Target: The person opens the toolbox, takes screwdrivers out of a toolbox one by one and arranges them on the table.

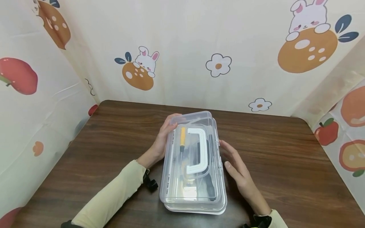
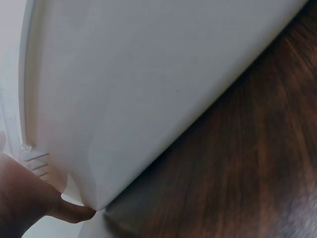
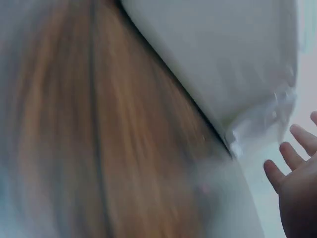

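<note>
A clear plastic toolbox with a white handle lies lengthwise on the brown table, its lid down. Through the lid show a screwdriver with a yellow grip and some dark tools I cannot make out. My left hand holds the box by its far left corner, thumb over the lid's edge. In the left wrist view that hand reaches round the box's end. My right hand hovers beside the right side with loosely bent, spread fingers; the right wrist view shows this hand apart from the box wall.
The wooden table extends on both sides of the box. A patterned curtain with rabbits, fruit and flowers stands along the back and both sides. Each wrist wears a black strap, the left one with a small dark camera.
</note>
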The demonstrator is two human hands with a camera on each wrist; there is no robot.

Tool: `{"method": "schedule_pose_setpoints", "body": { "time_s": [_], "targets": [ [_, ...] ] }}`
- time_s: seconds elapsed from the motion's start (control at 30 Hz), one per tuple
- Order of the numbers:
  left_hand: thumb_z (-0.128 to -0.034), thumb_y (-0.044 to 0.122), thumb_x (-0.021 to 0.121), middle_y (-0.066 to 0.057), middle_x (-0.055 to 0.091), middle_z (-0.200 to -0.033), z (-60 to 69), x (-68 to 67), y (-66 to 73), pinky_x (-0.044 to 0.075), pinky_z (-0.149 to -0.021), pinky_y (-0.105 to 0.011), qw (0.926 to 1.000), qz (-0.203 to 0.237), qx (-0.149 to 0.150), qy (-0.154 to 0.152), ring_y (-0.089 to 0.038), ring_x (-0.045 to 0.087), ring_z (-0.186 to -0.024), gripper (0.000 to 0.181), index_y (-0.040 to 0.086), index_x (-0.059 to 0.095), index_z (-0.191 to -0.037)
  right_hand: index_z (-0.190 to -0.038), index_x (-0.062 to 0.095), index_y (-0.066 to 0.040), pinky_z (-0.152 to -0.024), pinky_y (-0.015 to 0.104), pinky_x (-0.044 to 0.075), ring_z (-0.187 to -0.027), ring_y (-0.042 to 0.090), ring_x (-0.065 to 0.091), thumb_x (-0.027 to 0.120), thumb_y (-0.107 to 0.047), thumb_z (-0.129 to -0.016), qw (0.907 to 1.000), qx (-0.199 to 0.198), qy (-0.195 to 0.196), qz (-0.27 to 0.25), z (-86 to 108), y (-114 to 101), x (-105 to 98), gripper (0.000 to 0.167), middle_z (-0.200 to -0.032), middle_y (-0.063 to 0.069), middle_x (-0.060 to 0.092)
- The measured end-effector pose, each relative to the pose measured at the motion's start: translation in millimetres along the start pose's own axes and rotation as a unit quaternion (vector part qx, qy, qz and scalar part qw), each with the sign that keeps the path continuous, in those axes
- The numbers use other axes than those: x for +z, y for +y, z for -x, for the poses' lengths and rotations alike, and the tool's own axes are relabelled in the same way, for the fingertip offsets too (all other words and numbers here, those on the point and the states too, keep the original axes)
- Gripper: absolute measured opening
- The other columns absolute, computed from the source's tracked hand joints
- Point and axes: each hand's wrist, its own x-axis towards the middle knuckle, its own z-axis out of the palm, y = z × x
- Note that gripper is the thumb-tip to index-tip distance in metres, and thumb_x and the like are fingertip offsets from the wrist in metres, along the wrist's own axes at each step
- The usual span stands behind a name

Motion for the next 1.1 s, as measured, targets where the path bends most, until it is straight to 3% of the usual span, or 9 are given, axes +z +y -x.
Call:
{"method": "schedule_pose_setpoints", "body": {
  "time_s": [0.2, 0.43, 0.53, 0.63, 0.67, 0.73, 0.9, 1.0, 1.1],
  "targets": [
    [-0.1026, 0.031, 0.043, 0.002, 0.049, -0.136, -0.2, 0.2, 1.9, 0.052, -0.096, -0.031, 1.0, 0.004, 0.002, 0.0, -0.016, 0.054, -0.117, 0.042, 0.029, 0.043, -0.145, -0.167, 0.024, -0.015, -0.119, 0.019, 0.033, -0.154, 0.013, 0.035, 0.035, 0.007, -0.103, 0.9998, 0.016, -0.006, 0.014, -5.1, -9, 9, 0.068, -0.172, 0.011, 0.029],
    [-0.1013, 0.031, 0.045, 0.0, 0.051, -0.136, -2.2, -6.1, 6.6, 0.051, -0.096, -0.033, 0.9998, -0.015, -0.008, -0.007, -0.018, 0.054, -0.117, 0.043, 0.027, 0.044, -0.144, -0.165, 0.026, -0.004, -0.122, 0.019, 0.026, -0.156, 0.017, 0.028, 0.037, 0.008, -0.102, 0.9987, -0.036, 0.001, 0.036, -7.4, -9, 11, 0.065, -0.171, 0.015, 0.027],
    [-0.1002, 0.031, 0.049, 0.0, 0.053, -0.137, -2.9, -9.3, 15.6, 0.047, -0.1, -0.036, 0.9982, -0.056, -0.022, 0.0, -0.019, 0.055, -0.117, 0.043, 0.025, 0.05, -0.143, -0.164, 0.027, -0.001, -0.123, 0.02, 0.024, -0.158, 0.021, 0.025, 0.038, 0.009, -0.101, 0.9976, -0.057, 0.001, 0.038, -9.9, -12, 13, 0.065, -0.171, 0.018, 0.026],
    [-0.1015, 0.03, 0.051, -0.003, 0.055, -0.142, -1.0, -8.2, 30.7, 0.042, -0.107, -0.043, 0.9889, -0.146, -0.022, 0.01, -0.023, 0.053, -0.124, 0.044, 0.022, 0.054, -0.145, -0.163, 0.027, 0.001, -0.124, 0.018, 0.023, -0.159, 0.021, 0.024, 0.039, 0.009, -0.1, 0.9972, -0.065, -0.002, 0.037, -12.1, -14, 13, 0.065, -0.171, 0.019, 0.025],
    [-0.1029, 0.03, 0.052, -0.004, 0.054, -0.146, 0.3, -6.9, 36.5, 0.04, -0.111, -0.047, 0.9824, -0.185, -0.018, 0.012, -0.025, 0.051, -0.128, 0.044, 0.021, 0.054, -0.146, -0.163, 0.027, 0.002, -0.124, 0.018, 0.022, -0.16, 0.021, 0.024, 0.039, 0.01, -0.1, 0.9969, -0.069, -0.003, 0.038, -12.9, -15, 13, 0.065, -0.171, 0.02, 0.025],
    [-0.1044, 0.03, 0.052, -0.006, 0.052, -0.152, 3.7, -2.5, 48.3, 0.035, -0.116, -0.055, 0.96, -0.28, -0.002, 0.019, -0.028, 0.046, -0.138, 0.046, 0.021, 0.053, -0.15, -0.163, 0.027, 0.002, -0.125, 0.019, 0.022, -0.16, 0.021, 0.024, 0.039, 0.011, -0.1, 0.9966, -0.073, -0.007, 0.037, -14.5, -17, 13, 0.065, -0.171, 0.02, 0.024],
    [-0.1052, 0.035, 0.052, -0.009, 0.048, -0.16, 9.2, 19.1, 75.9, 0.025, -0.121, -0.066, 0.883, -0.465, 0.064, 0.019, -0.036, 0.035, -0.151, 0.053, 0.017, 0.048, -0.155, -0.163, 0.027, 0.001, -0.125, 0.019, 0.022, -0.16, 0.02, 0.025, 0.039, 0.01, -0.1, 0.9961, -0.074, -0.015, 0.045, -19.0, -24, 14, 0.065, -0.172, 0.018, 0.023],
    [-0.1057, 0.044, 0.05, -0.01, 0.046, -0.161, 7.2, 36.9, 89.9, 0.025, -0.122, -0.067, 0.8535, -0.517, 0.067, -0.011, -0.037, 0.037, -0.152, 0.059, 0.017, 0.044, -0.158, -0.163, 0.027, -0.001, -0.124, 0.019, 0.023, -0.159, 0.02, 0.026, 0.04, 0.009, -0.101, 0.9959, -0.071, -0.015, 0.054, -21.0, -29, 13, 0.065, -0.172, 0.017, 0.023],
    [-0.1049, 0.056, 0.046, -0.01, 0.043, -0.164, 2.6, 53.1, 100.2, 0.027, -0.122, -0.067, 0.8324, -0.552, 0.03, -0.041, -0.038, 0.036, -0.153, 0.068, 0.02, 0.038, -0.162, -0.164, 0.027, -0.002, -0.123, 0.017, 0.023, -0.158, 0.018, 0.027, 0.041, 0.009, -0.101, 0.9963, -0.06, -0.016, 0.06, -21.4, -31, 13, 0.066, -0.172, 0.014, 0.023]
  ]
}}
